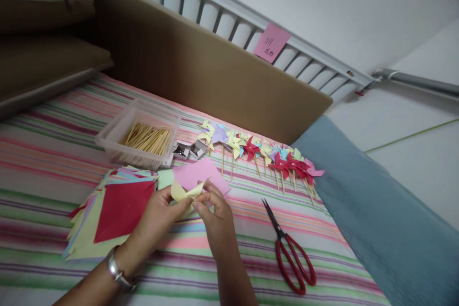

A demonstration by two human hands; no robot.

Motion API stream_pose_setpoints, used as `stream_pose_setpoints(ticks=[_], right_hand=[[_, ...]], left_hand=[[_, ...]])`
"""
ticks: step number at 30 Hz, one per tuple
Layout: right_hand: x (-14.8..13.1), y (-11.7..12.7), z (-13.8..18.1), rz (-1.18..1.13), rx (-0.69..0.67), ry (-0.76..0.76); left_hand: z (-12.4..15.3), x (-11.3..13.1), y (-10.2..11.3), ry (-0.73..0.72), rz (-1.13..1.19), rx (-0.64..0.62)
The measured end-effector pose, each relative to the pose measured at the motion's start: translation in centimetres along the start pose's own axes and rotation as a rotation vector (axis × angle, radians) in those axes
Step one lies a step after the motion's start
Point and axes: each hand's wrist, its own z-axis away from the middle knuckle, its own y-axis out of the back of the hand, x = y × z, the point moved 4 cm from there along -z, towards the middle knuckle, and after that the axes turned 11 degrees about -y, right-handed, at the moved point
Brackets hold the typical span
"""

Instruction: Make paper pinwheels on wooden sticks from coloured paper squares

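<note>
nearest, a silver bangle [116, 265] circles the wrist of the left hand [167, 208], and red-handled scissors [292, 253] lie on the striped cloth [186, 272], well right of the right hand [215, 205], their blades pointing away. the two hands are close together, the fingers of both pinching one pale yellow paper piece [187, 193] between them, its edges curled up, just above the cloth. left of the left hand is a stack of coloured paper squares [124, 210], red on top. just beyond the hands lies a pink paper sheet [199, 172]. past it, a clear plastic box [107, 139] holds thin wooden sticks [147, 138], beside small open boxes [189, 149] with dark contents too small to tell. to their right, paper pinwheels [251, 148] on sticks lie in a row against a cardboard panel [215, 76]. farthest, a white radiator [191, 5] bears a pink note [271, 42], handwritten with what reads as "311"; the line below is unreadable.
</note>
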Motion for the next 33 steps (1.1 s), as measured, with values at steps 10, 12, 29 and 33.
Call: stream_pose_setpoints(ticks=[10,12,29,33], right_hand=[[1.4,-0.5,-0.4,-0.185,-0.058,-0.088],[1.7,-0.5,-0.5,-0.185,-0.038,-0.113],[1.0,0.3,-0.3,-0.135,-0.014,-0.077],[1.3,0.3,-0.5,-0.127,-0.018,-0.083]], left_hand=[[0.2,0.8,-0.5,0.024,0.000,-0.048],[0.3,0.3,-0.6,0.048,0.031,-0.047],[0.4,0.2,-1.0,0.190,0.238,-0.106],[0.4,-0.3,-1.0,0.170,0.257,-0.124]])
